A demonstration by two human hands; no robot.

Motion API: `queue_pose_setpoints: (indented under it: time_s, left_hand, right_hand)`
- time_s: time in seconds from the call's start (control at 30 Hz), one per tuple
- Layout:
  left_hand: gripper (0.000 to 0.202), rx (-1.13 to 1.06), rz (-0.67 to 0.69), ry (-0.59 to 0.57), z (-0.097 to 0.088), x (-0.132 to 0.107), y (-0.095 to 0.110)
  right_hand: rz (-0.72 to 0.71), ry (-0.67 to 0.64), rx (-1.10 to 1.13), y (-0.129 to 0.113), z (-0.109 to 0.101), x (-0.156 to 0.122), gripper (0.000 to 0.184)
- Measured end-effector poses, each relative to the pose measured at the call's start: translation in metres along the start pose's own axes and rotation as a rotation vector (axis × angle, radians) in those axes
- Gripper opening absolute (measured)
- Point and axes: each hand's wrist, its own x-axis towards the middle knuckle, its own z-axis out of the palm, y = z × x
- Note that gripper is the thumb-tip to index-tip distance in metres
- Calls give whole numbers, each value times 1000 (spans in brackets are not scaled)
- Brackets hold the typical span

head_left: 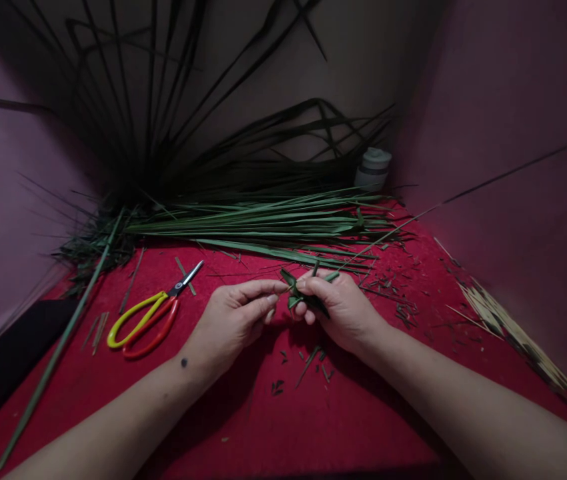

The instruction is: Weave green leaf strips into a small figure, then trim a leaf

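My left hand [236, 317] and my right hand [336, 307] meet over the red cloth [263, 413], both pinching a small folded green leaf piece [296, 293]. The left thumb and forefinger grip its left end. The right hand wraps the knotted part, from which a long thin leaf strip [413, 220] runs up to the right. A short green tip sticks up between the right fingers.
Scissors with yellow and red handles [148, 320] lie left of my hands. A pile of long green leaves [263, 223] spans the back. A white jar [372, 169] stands behind it. Pale dry midribs [508, 330] lie at right, a long green stem [58, 347] at left, leaf scraps [308, 363] nearby.
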Motion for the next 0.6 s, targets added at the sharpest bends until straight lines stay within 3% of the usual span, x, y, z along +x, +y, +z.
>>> queue_pose_setpoints:
  time_s: [0.6]
  left_hand:
    - [16, -30, 42, -13, 3, 0, -11]
  right_hand:
    - [37, -9, 26, -1, 1, 0, 9]
